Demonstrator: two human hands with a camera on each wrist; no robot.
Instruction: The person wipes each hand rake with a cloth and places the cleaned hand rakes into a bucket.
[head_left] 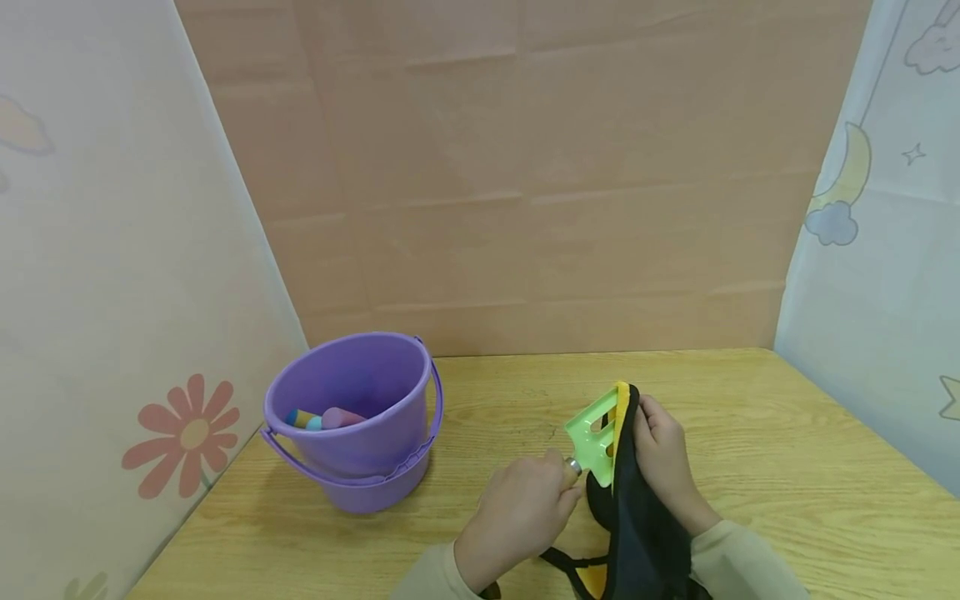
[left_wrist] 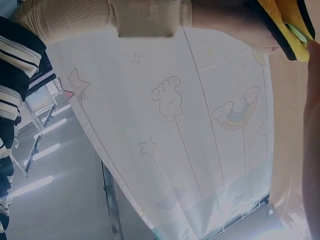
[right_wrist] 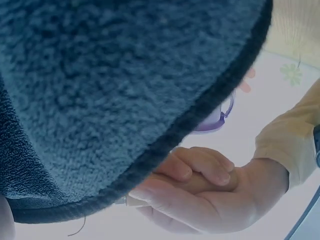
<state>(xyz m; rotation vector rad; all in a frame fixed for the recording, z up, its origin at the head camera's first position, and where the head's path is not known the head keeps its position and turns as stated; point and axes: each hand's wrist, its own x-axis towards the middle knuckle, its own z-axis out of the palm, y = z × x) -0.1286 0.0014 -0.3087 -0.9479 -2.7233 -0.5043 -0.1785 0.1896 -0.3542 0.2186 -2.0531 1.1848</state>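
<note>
My left hand (head_left: 521, 504) grips the wooden handle of a small light green toy garden rake (head_left: 592, 437) with a slotted head. My right hand (head_left: 663, 454) holds a dark fleecy cloth (head_left: 645, 533) with black edging and a yellow inner side. The rake's head lies against the yellow side near the cloth's upper edge, its tips partly covered. In the right wrist view the cloth (right_wrist: 115, 90) fills much of the picture, with the left hand (right_wrist: 205, 195) curled round the handle behind it. The left wrist view shows the cloth's yellow part (left_wrist: 287, 30) at the top right corner.
A purple bucket (head_left: 352, 454) with its handle down stands on the wooden table (head_left: 495, 400) at left. Inside it lie a pink piece (head_left: 341, 417) and a yellow and blue piece (head_left: 302, 418). A brown paper wall (head_left: 525, 183) stands behind, with printed white sheets (head_left: 870, 333) at the sides.
</note>
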